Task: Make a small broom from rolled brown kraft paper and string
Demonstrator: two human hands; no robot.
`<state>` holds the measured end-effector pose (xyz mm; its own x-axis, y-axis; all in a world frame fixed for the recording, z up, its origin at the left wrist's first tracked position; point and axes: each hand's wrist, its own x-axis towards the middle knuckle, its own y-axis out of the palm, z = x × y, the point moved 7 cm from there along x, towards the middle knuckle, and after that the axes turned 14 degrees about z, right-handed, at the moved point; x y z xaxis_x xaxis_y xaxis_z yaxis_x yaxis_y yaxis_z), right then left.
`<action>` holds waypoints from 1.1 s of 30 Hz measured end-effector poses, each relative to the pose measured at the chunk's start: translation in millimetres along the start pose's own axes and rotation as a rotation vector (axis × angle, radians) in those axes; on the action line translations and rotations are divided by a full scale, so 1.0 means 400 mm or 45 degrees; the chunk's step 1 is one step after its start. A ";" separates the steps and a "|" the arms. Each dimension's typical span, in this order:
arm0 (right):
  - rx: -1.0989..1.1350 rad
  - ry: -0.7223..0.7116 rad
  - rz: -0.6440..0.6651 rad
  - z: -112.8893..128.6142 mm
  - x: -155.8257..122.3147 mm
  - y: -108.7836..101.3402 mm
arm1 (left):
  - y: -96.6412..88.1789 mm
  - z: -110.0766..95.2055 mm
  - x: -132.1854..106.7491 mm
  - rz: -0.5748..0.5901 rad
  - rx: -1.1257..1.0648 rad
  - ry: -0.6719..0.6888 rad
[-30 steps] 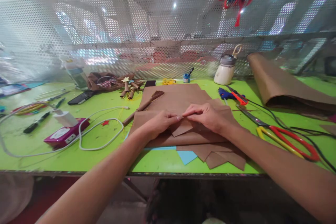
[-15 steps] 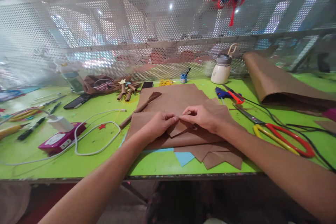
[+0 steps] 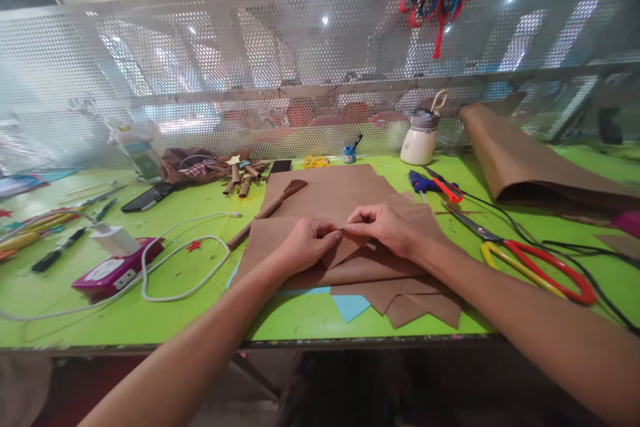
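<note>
Both hands meet over a small piece of brown paper, pinching its upper edge between thumbs and fingers. My left hand grips it from the left, my right hand from the right, fingertips nearly touching. Larger brown paper sheets lie beneath, layered and partly covered by my hands. A corner of light blue paper sticks out below them. On the left of the sheets rests a rolled brown paper stick with a fringed end.
Scissors and a blue glue gun with a black cord lie right. A bottle and a big folded brown sheet stand behind. Left are a purple power socket, white cable, phone and small paper rolls.
The camera view has tilted up slightly. My hands stay together on the small brown paper, and its visible part has turned a little between my fingers.
</note>
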<state>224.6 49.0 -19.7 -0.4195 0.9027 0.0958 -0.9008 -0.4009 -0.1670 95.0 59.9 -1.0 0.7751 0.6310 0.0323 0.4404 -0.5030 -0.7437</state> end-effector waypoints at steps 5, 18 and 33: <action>-0.030 -0.022 -0.082 0.006 0.000 -0.006 | 0.002 -0.005 0.001 0.007 0.057 0.013; 0.232 0.070 -0.022 0.005 -0.003 -0.021 | 0.016 0.036 -0.010 0.124 -0.466 -0.174; 0.272 0.103 0.131 -0.018 0.008 -0.029 | 0.026 0.086 -0.004 0.216 -0.612 -0.222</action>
<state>234.5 57.8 -24.6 -0.5079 0.8614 0.0086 -0.8606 -0.5078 0.0400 82.9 74.1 -31.9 0.7848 0.5853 -0.2037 0.5048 -0.7944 -0.3377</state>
